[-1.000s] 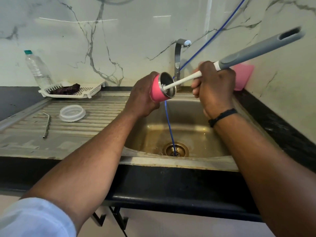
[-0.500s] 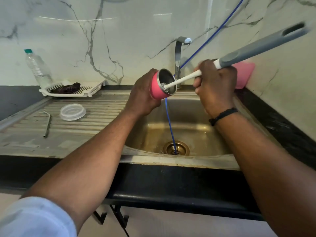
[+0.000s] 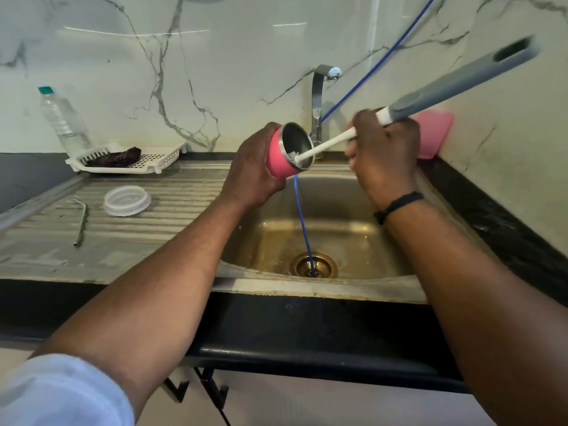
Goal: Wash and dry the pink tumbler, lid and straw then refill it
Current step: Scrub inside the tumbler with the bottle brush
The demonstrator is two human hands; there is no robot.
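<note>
My left hand [image 3: 252, 173] grips the pink tumbler [image 3: 281, 162] above the sink, tilted on its side with its steel mouth facing right. My right hand [image 3: 384, 155] grips a long bottle brush [image 3: 436, 93] by its white shaft, where the grey handle begins. The brush's bristled tip sits inside the tumbler's mouth. The clear lid [image 3: 127, 200] lies on the ribbed drainboard to the left. The bent metal straw [image 3: 82, 222] lies left of the lid.
The steel sink [image 3: 353, 241] has a blue hose [image 3: 304, 222] running from the wall into its drain. A tap [image 3: 318, 99] stands behind. A white rack [image 3: 159, 159] with a dark cloth and a water bottle [image 3: 63, 118] sit far left. A pink sponge [image 3: 435, 133] leans at the right wall.
The tumbler and brush have shifted slightly up and right over the sink, and the brush tip has moved lower inside the tumbler's mouth. Both grips hold as before.
</note>
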